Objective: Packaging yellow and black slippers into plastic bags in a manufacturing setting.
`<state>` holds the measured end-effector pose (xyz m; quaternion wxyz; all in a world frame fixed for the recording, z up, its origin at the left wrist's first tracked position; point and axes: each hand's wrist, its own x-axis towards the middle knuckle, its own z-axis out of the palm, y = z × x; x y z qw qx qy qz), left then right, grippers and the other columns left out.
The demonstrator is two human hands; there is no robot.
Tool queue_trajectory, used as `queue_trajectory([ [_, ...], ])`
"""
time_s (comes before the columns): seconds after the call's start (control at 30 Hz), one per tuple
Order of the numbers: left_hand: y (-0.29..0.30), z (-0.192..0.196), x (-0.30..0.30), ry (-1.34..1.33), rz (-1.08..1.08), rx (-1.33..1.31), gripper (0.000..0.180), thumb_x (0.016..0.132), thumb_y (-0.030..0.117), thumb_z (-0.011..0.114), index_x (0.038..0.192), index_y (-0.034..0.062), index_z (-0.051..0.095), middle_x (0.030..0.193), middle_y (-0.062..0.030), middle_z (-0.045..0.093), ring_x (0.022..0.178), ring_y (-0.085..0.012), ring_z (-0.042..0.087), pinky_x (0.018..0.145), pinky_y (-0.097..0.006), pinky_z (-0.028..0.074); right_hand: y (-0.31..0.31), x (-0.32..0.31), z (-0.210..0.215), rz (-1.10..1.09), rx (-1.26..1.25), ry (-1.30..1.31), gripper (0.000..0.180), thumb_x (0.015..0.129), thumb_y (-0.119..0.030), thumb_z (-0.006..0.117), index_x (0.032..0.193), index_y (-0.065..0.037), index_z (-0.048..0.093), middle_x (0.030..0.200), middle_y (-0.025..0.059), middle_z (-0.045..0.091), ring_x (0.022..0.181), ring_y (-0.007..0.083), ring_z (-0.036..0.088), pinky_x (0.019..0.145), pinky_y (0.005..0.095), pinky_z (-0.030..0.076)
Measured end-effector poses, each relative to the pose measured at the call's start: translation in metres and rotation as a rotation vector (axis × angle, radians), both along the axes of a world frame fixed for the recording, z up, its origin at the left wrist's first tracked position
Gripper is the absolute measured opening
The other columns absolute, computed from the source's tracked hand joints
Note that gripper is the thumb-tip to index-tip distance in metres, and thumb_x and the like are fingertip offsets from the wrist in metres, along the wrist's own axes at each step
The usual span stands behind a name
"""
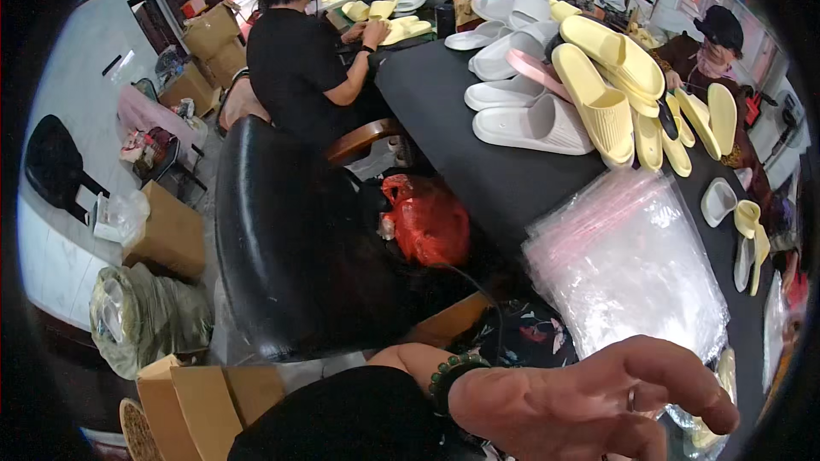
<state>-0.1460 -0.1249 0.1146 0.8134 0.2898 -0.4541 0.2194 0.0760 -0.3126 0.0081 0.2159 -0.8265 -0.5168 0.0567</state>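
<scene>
My left hand [589,397] reaches in from the lower edge, a green bead bracelet [461,364] on its wrist and a ring on one finger. Its fingers are bent and spread apart, with nothing visible between them. Just beyond it, a stack of clear plastic bags [641,282] with pink strips along the top lies on the black table [436,124]. Partly hidden by the fingers, something pale yellow in clear plastic shows at the lower right. My right hand is out of view.
White slides [530,126] and yellow slides [594,107] are heaped across the table, with a pink one [536,72] among them. Several people work around it. A black chair [282,239], a red plastic bag [431,226] and cardboard boxes [166,230] stand to the left.
</scene>
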Motion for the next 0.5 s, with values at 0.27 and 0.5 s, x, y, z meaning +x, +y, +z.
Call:
queue_trajectory([
  [0.27,-0.034,-0.011,0.019,-0.142,-0.197,-0.369,0.112,0.078,0.077,0.049,0.147,0.0030,0.001,0.145,-0.0386,0.012,0.111,-0.0420,0.055,0.086,-0.048,0.058,-0.003,0.005,-0.007,0.033,-0.001,0.029,0.088,0.087,-0.044,0.063,0.146,0.006,0.021,0.149,0.0274,0.026,0.140,0.0419,0.021,0.114,0.0505,0.015],
  [0.5,-0.018,-0.009,0.012,0.227,-0.461,-0.299,0.113,0.079,0.075,0.051,0.147,0.0031,-0.003,0.145,-0.0382,0.013,0.113,-0.0431,0.054,0.084,-0.048,0.059,-0.005,0.007,-0.014,0.061,0.001,0.060,0.086,0.087,-0.044,0.063,0.146,0.004,0.023,0.148,0.0258,0.027,0.139,0.0413,0.023,0.113,0.0510,0.017],
])
